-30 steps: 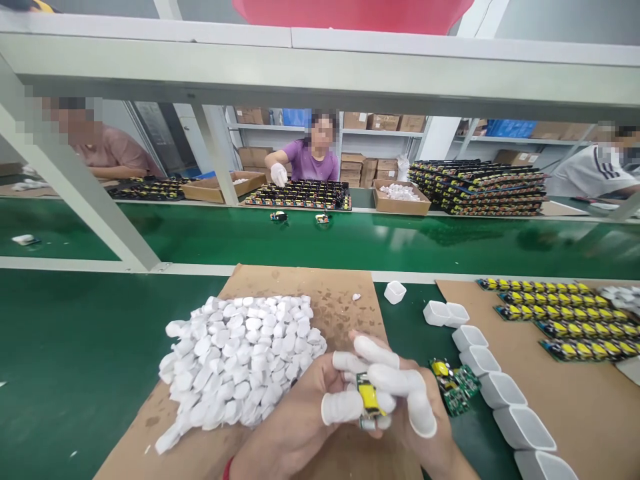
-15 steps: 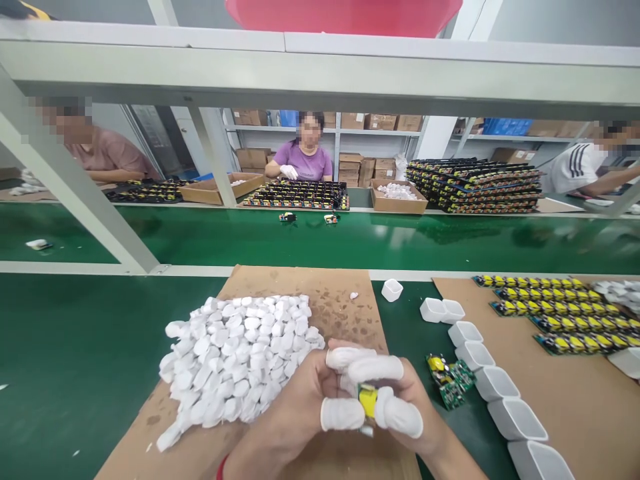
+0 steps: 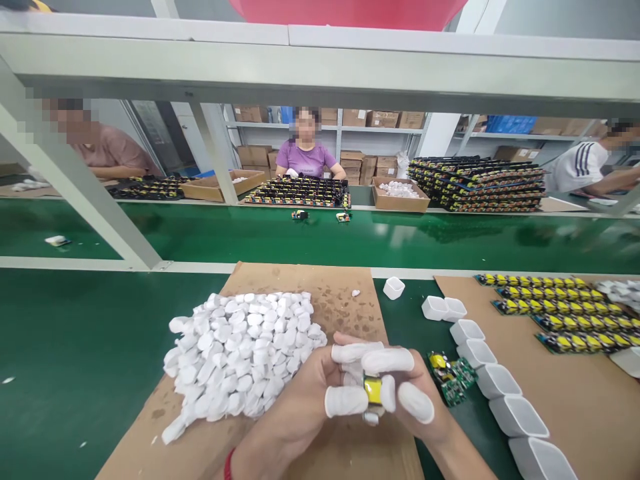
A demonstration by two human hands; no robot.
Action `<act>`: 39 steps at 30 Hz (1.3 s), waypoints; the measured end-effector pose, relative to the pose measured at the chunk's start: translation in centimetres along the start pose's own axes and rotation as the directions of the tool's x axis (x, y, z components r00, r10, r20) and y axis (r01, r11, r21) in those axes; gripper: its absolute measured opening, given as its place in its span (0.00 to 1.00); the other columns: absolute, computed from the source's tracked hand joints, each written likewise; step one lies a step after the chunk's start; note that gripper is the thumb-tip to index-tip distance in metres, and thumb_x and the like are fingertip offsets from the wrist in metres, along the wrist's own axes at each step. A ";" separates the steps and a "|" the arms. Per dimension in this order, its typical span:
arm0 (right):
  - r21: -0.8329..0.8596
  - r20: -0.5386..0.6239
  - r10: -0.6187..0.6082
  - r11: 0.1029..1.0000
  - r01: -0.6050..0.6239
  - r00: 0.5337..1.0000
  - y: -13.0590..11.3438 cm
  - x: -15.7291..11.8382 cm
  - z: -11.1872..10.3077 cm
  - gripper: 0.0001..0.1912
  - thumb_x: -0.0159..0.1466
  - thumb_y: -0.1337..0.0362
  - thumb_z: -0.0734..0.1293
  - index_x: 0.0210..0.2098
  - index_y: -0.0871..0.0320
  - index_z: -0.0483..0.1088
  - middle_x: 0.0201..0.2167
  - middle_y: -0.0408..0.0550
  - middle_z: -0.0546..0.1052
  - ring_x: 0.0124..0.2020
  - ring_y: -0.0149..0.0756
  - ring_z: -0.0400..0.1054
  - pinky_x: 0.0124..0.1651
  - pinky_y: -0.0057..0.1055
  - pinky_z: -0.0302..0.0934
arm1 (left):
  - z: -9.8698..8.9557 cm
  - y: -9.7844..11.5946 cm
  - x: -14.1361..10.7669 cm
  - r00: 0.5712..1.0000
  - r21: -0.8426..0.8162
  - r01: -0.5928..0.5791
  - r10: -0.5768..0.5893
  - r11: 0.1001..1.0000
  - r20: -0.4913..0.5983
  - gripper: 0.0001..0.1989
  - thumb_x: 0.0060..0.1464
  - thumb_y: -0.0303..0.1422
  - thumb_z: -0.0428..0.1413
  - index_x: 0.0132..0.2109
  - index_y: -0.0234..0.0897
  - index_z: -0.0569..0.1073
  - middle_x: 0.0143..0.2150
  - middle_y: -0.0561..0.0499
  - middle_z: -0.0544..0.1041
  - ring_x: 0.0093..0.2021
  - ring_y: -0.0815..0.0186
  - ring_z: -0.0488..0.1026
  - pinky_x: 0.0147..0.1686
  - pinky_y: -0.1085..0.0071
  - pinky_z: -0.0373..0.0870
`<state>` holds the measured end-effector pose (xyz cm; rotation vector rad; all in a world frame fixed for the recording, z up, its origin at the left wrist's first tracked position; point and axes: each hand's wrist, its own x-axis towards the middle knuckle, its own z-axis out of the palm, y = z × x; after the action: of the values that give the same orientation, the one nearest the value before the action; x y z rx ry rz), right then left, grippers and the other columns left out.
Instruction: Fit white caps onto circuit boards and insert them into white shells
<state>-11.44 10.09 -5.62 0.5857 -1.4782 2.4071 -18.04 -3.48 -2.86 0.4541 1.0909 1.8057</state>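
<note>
My left hand (image 3: 325, 387) and my right hand (image 3: 413, 387) come together at the lower middle, white covers on several fingertips. Between them is a small circuit board (image 3: 373, 392) with a yellow component facing me. The left thumb and fingers press on its left side. On its right, a white piece or covered fingertip touches the yellow part; which one is unclear. The right thumb stands a little apart from the board. Left of my hands a heap of white pieces (image 3: 245, 353) lies on brown cardboard (image 3: 300, 277).
Right of my hands are green boards (image 3: 451, 379) and a row of white cups (image 3: 500, 383). Rows of yellow-topped boards (image 3: 565, 310) lie farther right. Small boards sit on the green conveyor (image 3: 250, 233). A grey frame crosses above; three people sit beyond.
My hands have shifted slightly right with the board, and the right thumb has moved off it. The small boards on the conveyor have moved right. The person opposite has lowered a hand.
</note>
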 end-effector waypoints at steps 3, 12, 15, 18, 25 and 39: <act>0.133 0.039 0.002 0.991 -0.007 0.999 0.0 0.0 0.6 0.12 0.60 0.52 0.69 0.43 0.44 0.76 0.48 0.52 0.77 0.33 0.38 0.75 0.30 0.32 0.70 | 0.0 0.0 0.0 0.999 -0.020 -0.019 0.019 1.000 0.033 0.22 0.37 0.36 0.71 0.41 0.33 0.77 0.30 0.48 0.74 0.28 0.67 0.70 0.28 0.75 0.70; -0.027 -0.077 -0.038 0.999 0.036 0.996 0.5 -0.1 0.7 0.16 0.55 0.54 0.74 0.43 0.45 0.77 0.33 0.47 0.80 0.27 0.36 0.74 0.29 0.31 0.71 | 0.7 -0.2 0.3 0.998 -0.074 0.016 -0.011 0.997 0.056 0.22 0.36 0.39 0.72 0.38 0.34 0.77 0.26 0.51 0.71 0.26 0.72 0.67 0.26 0.82 0.64; -0.129 -0.115 -0.147 0.983 0.132 0.982 0.8 0.1 0.7 0.14 0.53 0.56 0.75 0.40 0.43 0.78 0.34 0.46 0.81 0.42 0.45 0.75 0.48 0.45 0.70 | 0.6 -0.2 0.2 0.999 -0.045 0.004 -0.002 0.999 0.044 0.22 0.37 0.38 0.71 0.39 0.34 0.76 0.27 0.51 0.70 0.26 0.73 0.65 0.25 0.82 0.62; -0.160 -0.096 -0.172 0.975 0.155 0.980 0.8 0.2 0.9 0.15 0.54 0.60 0.75 0.41 0.42 0.77 0.37 0.45 0.81 0.48 0.46 0.73 0.57 0.51 0.62 | 0.2 -0.1 0.1 0.998 -0.004 -0.004 0.004 1.000 0.070 0.23 0.35 0.38 0.72 0.38 0.33 0.75 0.28 0.51 0.69 0.25 0.72 0.63 0.24 0.81 0.61; -0.012 -0.102 -0.069 0.998 0.069 0.992 0.2 0.1 1.5 0.10 0.55 0.59 0.75 0.38 0.45 0.79 0.35 0.47 0.81 0.29 0.35 0.74 0.33 0.31 0.72 | 0.4 -0.4 0.1 0.985 -0.177 -0.002 0.032 0.984 0.167 0.21 0.37 0.35 0.72 0.40 0.34 0.77 0.28 0.52 0.71 0.26 0.71 0.69 0.26 0.81 0.66; -0.049 -0.023 -0.082 0.996 0.081 0.996 -1.1 0.8 1.9 0.09 0.58 0.57 0.72 0.39 0.43 0.78 0.31 0.48 0.80 0.32 0.37 0.74 0.32 0.31 0.70 | 0.4 0.2 0.1 0.993 -0.016 0.029 -0.028 0.999 0.114 0.13 0.37 0.27 0.68 0.33 0.31 0.75 0.26 0.52 0.69 0.25 0.71 0.66 0.23 0.80 0.66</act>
<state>-11.32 8.84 -3.62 0.5910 -1.4689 2.3026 -17.94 -3.23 -2.54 0.5225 0.9976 1.7411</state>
